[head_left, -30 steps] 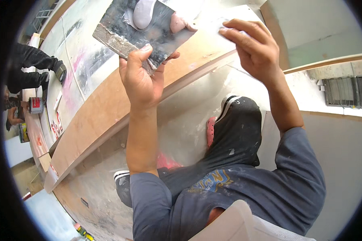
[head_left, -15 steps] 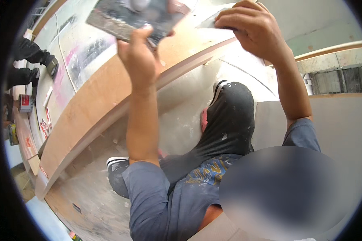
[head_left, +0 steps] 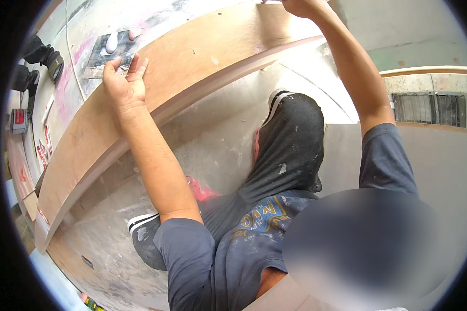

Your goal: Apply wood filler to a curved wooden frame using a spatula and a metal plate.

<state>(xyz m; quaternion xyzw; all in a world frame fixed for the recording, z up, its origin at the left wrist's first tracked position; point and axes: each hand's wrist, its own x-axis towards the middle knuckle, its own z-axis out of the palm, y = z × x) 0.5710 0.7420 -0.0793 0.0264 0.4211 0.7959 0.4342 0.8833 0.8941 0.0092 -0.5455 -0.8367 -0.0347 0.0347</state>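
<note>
Saw a grey cylindrical can with a red label (head_left: 19, 121) well left of the fingers of the left hand (head_left: 125, 88), and, nearer them, another person's dark shoe (head_left: 55, 65). Found the square, black-faced board with a grey-smeared edge (head_left: 99, 58) lying just beyond the left fingertips, partly overlapped by them; could not tell whether touching. Noted on it a smooth pale-lilac blob (head_left: 112, 43) and a pink blob (head_left: 134, 34) beyond those fingers, spread apart, palm upturned. Saw the long curved tan plywood panel (head_left: 205, 49) stretching rightward from them. Spotted the right hand (head_left: 302, 6) farthest right, fingers mostly cut off; could not tell whether apart, together or clamped.
</note>
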